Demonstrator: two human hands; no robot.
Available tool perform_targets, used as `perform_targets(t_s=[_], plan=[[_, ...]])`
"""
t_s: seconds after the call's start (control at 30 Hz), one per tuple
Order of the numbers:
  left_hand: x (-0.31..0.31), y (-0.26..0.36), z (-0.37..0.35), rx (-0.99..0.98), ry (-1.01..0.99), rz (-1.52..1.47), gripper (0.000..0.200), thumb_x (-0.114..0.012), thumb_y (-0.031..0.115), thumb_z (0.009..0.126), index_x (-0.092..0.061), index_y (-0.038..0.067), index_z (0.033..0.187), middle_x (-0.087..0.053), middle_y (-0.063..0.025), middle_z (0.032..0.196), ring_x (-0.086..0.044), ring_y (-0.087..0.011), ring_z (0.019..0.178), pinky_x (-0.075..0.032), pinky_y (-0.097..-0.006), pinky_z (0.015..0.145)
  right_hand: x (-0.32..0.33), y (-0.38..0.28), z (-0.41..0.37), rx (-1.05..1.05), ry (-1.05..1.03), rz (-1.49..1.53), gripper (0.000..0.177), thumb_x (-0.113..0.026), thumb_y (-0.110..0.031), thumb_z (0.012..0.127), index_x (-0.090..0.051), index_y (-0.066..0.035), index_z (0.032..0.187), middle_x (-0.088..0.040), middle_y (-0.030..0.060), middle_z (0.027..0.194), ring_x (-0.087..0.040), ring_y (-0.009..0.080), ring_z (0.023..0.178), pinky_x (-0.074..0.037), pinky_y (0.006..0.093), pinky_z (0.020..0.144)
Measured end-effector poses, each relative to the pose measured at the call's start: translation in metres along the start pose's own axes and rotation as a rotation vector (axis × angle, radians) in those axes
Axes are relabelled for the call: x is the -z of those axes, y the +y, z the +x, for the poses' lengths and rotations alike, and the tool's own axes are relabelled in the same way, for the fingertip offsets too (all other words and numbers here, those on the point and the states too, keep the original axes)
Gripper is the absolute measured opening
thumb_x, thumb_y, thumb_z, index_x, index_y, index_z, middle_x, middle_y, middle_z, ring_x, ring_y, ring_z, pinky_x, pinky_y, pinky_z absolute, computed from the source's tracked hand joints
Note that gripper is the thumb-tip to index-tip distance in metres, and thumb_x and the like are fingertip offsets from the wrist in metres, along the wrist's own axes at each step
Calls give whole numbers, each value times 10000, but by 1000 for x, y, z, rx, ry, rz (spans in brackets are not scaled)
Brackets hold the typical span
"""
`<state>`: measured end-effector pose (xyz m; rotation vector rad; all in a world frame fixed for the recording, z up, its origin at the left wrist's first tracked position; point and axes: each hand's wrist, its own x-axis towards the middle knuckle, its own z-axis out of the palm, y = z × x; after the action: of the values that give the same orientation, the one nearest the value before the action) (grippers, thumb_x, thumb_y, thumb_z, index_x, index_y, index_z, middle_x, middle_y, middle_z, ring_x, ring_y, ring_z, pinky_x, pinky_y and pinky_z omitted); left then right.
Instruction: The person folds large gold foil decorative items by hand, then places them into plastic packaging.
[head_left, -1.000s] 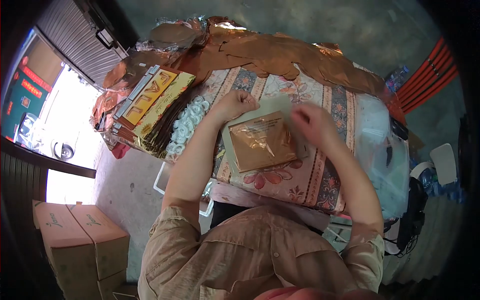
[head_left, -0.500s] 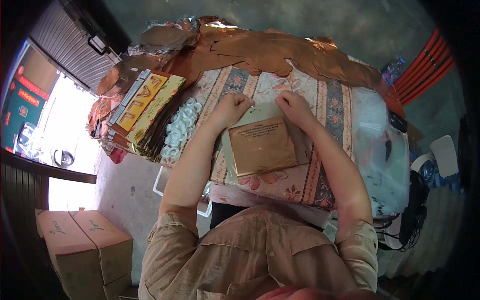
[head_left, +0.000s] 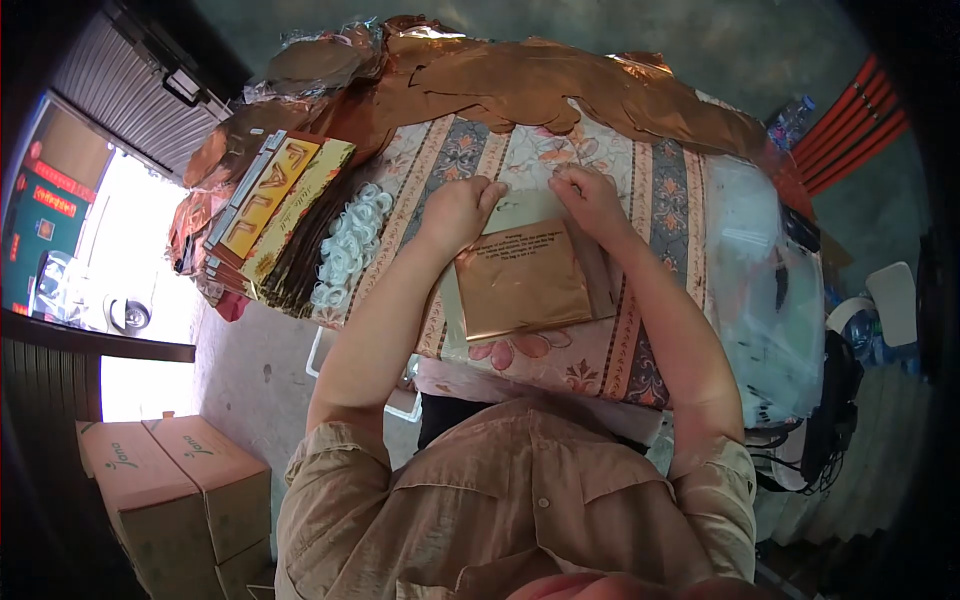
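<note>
Right hand [head_left: 594,202] has joined left hand [head_left: 460,213], upper centre, both bracketing the copper-coloured packet's [head_left: 524,288] top; fingers curled, pinch unclear.

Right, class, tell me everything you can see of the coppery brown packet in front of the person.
The coppery brown packet is flat and four-sided, with a soft sheen like foil or plastic film. Several lines of small dark print, headed "Warning", run across its far part. It lies slightly turned on the table, with a pale sheet or bag showing past its left and far edges. The left hand and right hand are near its far corners; whether either touches it is unclear.
</note>
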<state>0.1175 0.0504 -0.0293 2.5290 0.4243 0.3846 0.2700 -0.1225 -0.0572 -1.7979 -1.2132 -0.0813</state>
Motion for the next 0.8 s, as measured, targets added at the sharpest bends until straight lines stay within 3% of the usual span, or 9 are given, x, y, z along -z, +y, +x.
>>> perform_targets(t_s=[0.13, 0.23, 0.33, 0.43, 0.5, 0.6, 0.67, 0.73, 0.8], plan=[[3, -3, 1, 14, -1, -45, 430, -507, 432, 946, -691, 57, 845, -667, -193, 785, -645, -382, 759, -506, -465, 686, 3, -3, 2, 14, -29, -61, 235, -598, -200, 898, -606, 22, 821, -610, 141, 760, -574, 282, 667, -440, 370, 637], [5, 2, -2, 56, -34, -86, 438, -502, 444, 947, -698, 62, 863, -669, -189, 789, -647, -375, 760, -507, -461, 690, 1, -4, -1, -48, -62, -65, 238, -597, -208, 896, -618, 20, 830, -616, 135, 763, -580, 303, 722, -438, 384, 686], [5, 11, -4, 46, -8, 14, 429, -518, 440, 936, -682, 55, 842, -664, -194, 766, -651, -366, 770, -507, -460, 699, -5, -5, -3, 43, 50, -181, 235, -599, -215, 891, -635, 12, 840, -635, 126, 794, -591, 311, 812, -429, 403, 756], [-1, 14, -7, 40, 83, 90, 366, -565, 396, 912, -659, 57, 812, -658, -187, 776, -647, -363, 786, -504, -466, 691, -4, 1, -3, 19, 50, -280, 221, -609, -211, 884, -649, 2, 845, -654, 116, 848, -592, 315, 878, -417, 414, 814], [0, 8, -7, -128, 248, 144, 299, -610, 342, 882, -639, 57, 797, -649, -170, 797, -632, -365, 798, -499, -461, 708, -4, 7, -2, 63, 62, -178, 183, -612, -189, 878, -652, -10, 871, -650, 106, 860, -585, 307, 881, -433, 393, 810], [8, 8, -4, -173, 301, 151, 278, -625, 315, 872, -638, 46, 805, -645, -156, 842, -615, -362, 820, -491, -450, 739, 1, -3, -1, -49, 71, -107, 154, -616, -169, 871, -651, -26, 916, -635, 101, 867, -579, 298, 878, -450, 383, 803], [14, 14, -5, -143, 312, 116, 253, -622, 278, 876, -639, 31, 825, -644, -159, 860, -609, -352, 838, -485, -441, 764, 11, -15, -2, -27, 51, -100, 154, -620, -163, 863, -649, -34, 942, -627, 99, 872, -580, 291, 883, -457, 380, 796], [23, 19, -7, -259, 414, -31, 196, -627, 224, 873, -643, 30, 851, -638, -165, 875, -604, -352, 844, -486, -439, 750, 24, -36, -2, 2, 34, -94, 163, -625, -158, 855, -646, -41, 967, -619, 96, 876, -580, 284, 889, -465, 377, 789], [34, 37, -26, -288, 337, -79, 162, -634, 195, 861, -645, 33, 864, -637, -164, 879, -601, -352, 849, -487, -434, 748, 38, -62, -11, 119, -15, -124, 154, -648, -147, 821, -632, -42, 933, -606, 92, 899, -575, 297, 872, -466, 386, 794]])
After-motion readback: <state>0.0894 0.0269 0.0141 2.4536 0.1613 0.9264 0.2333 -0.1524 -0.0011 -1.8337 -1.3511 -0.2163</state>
